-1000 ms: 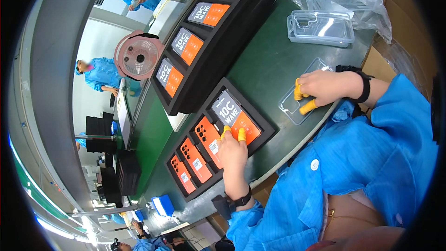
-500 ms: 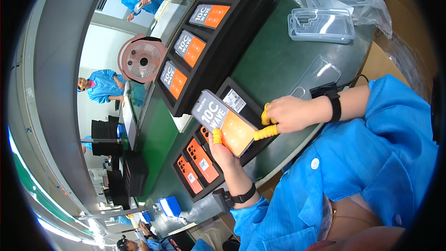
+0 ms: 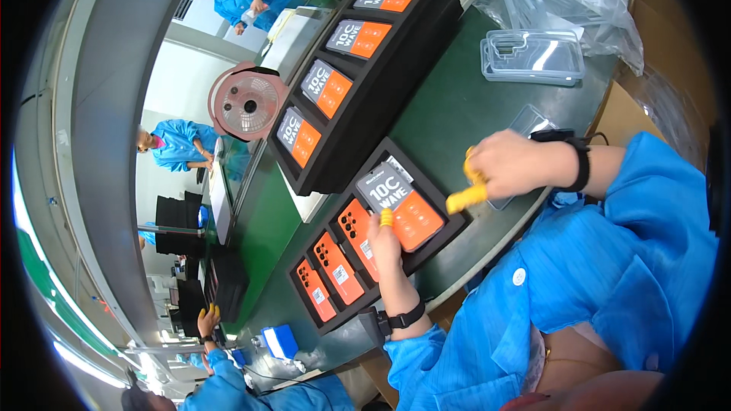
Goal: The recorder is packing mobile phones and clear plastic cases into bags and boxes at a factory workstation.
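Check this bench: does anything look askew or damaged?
Only the grey-and-orange phone: it sits off-centre over the nearer black tray, a white label showing past its edge. The left hand holds it, so that's likely handling. No spills or damage stand out.

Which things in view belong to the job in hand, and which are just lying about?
Apparently in the job:
Left hand, thumb on the grey-and-orange phone
Black foam tray, orange-backed phones
Right hand, near the loose clear phone case

Apparently just lying about:
Pink fan
Blue box
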The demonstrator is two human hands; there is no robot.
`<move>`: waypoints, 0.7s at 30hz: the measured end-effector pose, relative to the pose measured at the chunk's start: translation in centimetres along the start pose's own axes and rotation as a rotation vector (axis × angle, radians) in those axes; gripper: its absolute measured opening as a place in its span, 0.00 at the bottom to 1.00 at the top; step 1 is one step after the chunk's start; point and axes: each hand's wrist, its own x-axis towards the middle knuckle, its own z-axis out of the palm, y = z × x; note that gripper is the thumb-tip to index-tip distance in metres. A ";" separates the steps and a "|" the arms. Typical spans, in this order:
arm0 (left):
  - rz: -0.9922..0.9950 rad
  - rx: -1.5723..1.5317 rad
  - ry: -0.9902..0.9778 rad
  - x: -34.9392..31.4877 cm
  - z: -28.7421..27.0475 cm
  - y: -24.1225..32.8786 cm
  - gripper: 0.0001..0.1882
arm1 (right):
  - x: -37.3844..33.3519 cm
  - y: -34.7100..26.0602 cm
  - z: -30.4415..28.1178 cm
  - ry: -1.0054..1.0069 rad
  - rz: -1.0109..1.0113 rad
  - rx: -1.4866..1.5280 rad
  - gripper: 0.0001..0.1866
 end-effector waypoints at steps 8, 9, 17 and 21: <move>0.159 0.911 0.348 -3.7 -2.0 4.3 0.22 | -3.4 6.5 0.0 0.200 0.006 -0.167 0.16; 0.185 0.864 0.441 -4.3 -3.2 3.6 0.24 | -3.8 7.4 0.1 0.215 -0.092 -0.218 0.16; 0.228 1.160 0.318 -5.1 -4.0 -2.3 0.33 | -3.8 8.2 1.6 -0.117 -0.305 -0.055 0.08; 0.169 1.274 0.197 -4.8 -3.1 -3.1 0.33 | -2.6 8.1 2.5 -0.154 -0.456 -0.026 0.07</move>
